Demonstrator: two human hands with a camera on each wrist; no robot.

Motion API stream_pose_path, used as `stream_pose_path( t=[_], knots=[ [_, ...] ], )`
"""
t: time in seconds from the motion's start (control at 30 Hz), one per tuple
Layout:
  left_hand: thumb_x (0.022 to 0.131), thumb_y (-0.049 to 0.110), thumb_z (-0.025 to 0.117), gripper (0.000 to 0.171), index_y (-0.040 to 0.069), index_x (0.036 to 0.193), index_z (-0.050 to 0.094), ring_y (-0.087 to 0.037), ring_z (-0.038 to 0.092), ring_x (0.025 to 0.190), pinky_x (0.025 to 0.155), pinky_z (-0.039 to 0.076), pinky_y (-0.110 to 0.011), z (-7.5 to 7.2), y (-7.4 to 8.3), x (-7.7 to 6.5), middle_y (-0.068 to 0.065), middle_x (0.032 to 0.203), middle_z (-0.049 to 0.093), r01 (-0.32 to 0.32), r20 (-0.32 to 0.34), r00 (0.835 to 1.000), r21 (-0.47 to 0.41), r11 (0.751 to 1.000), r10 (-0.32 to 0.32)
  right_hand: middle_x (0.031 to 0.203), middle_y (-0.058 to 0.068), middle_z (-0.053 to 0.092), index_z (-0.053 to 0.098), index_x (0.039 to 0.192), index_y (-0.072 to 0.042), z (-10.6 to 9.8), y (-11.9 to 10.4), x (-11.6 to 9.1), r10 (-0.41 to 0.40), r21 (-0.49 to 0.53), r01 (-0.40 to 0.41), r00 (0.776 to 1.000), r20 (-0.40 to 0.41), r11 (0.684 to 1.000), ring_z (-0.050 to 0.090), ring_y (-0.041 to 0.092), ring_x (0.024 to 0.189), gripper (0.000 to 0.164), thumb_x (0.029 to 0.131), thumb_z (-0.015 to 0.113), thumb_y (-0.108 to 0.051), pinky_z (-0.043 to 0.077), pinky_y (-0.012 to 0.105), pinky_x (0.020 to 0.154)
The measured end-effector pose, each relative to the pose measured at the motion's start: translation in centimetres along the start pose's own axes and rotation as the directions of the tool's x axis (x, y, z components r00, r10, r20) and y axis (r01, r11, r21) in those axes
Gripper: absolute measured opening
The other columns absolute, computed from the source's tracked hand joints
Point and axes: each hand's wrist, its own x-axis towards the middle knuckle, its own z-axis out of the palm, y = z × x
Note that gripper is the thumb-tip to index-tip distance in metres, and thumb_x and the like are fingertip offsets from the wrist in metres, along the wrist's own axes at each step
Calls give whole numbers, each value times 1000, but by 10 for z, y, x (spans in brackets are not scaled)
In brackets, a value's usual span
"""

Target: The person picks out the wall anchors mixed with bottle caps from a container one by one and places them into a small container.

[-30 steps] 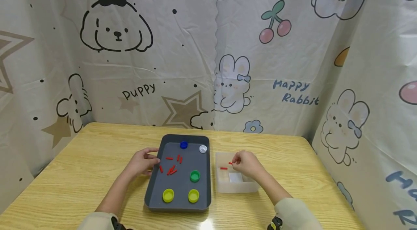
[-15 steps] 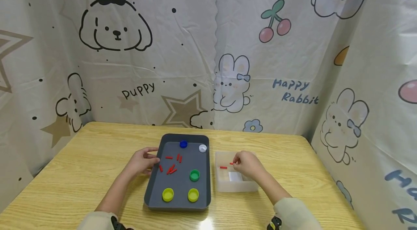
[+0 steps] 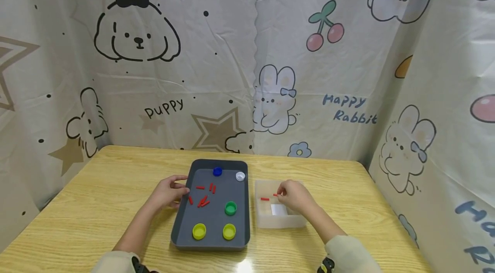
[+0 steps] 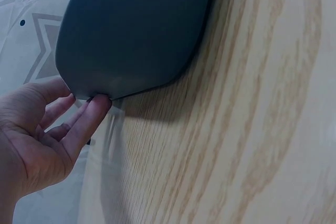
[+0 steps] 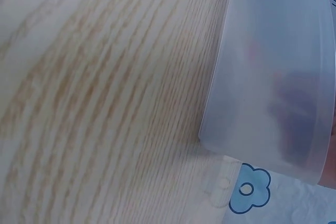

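A dark grey tray lies on the table in the head view. My left hand holds its left edge, with fingertips at the rim; the left wrist view shows the fingers against the tray's outer wall. On the tray lie several short red sticks. My right hand is inside a translucent box to the right, pinching a red stick between thumb and finger. Another red stick lies in the box. In the right wrist view the box wall blurs the hand.
Bottle caps stand on the tray: a blue one, a white one, a green one and two yellow ones. A white piece lies in the box. Patterned cloth hangs behind the wooden table.
My right hand has shifted very slightly to the right inside the box, still pinching the red stick. The left hand, tray, caps and other sticks stay where they were.
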Motion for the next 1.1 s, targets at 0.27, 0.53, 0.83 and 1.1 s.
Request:
stream_pose_path(
  t=[0.27, 0.53, 0.83, 1.1],
  knots=[
    [87, 9, 64, 52, 2, 135, 45, -19, 64, 82, 60, 56, -35, 1, 0, 0, -24, 114, 59, 7, -2, 1000, 7, 1000, -7, 67, -2, 56, 69, 77, -4, 0, -2, -3, -7, 15, 7, 1000, -15, 1000, 48, 11, 64, 3, 74, 67, -4, 43, 26, 59],
    [87, 9, 64, 51, 3, 135, 46, -18, 64, 79, 59, 56, -34, 0, 0, 1, -25, 116, 59, 16, -1, 1000, 7, 1000, -16, 74, -1, 55, 69, 83, -8, -2, -3, -2, 36, 24, -36, 999, -5, 999, 48, 13, 69, 6, 81, 69, -13, 42, 27, 62],
    [88, 9, 63, 51, 3, 135, 45, -17, 63, 76, 58, 56, -34, -1, 1, 2, -25, 116, 59, 11, 4, 1000, 11, 1000, -12, 79, 0, 60, 69, 85, -11, -16, -11, 0, 46, 91, -43, 998, -34, 995, 51, 12, 69, 6, 82, 69, -17, 44, 27, 61],
    [87, 10, 65, 52, 2, 135, 45, -18, 63, 77, 58, 56, -34, -1, 1, 2, -26, 115, 59, 3, 10, 1000, 1, 1000, -3, 80, 0, 63, 70, 84, -12, -22, -27, 4, 8, 151, -1, 999, -49, 989, 51, 11, 65, 5, 83, 69, -17, 43, 26, 58]
  ],
)
